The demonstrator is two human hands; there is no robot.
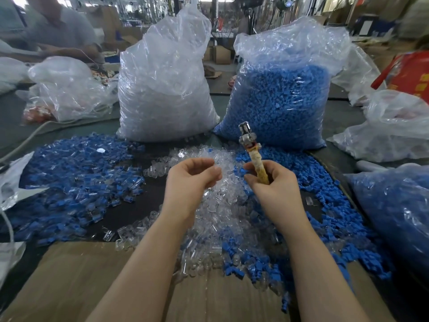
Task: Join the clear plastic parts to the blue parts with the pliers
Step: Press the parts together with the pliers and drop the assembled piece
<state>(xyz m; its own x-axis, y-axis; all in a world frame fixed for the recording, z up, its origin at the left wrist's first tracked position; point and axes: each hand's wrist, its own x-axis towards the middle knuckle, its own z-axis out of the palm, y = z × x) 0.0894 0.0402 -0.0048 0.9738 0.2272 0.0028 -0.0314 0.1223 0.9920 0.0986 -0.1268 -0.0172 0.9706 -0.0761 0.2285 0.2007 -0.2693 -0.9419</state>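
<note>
Bare right hand (276,182) grips the pliers (251,149) upright; left hand (190,177) hovers with fingers loosely curled, whether holding anything I cannot tell. Clear plastic parts (220,217) heap beneath on the worktop (153,196), blue parts (313,177) alongside. Behind, one bag (162,89) holds clear pieces, another bag (283,96) blue.

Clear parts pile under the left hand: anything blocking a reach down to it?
Nothing visible does. The left hand hovers, fingers loosely curled, directly above the loose clear parts on the table. The right hand grips the pliers off to the side.
</note>
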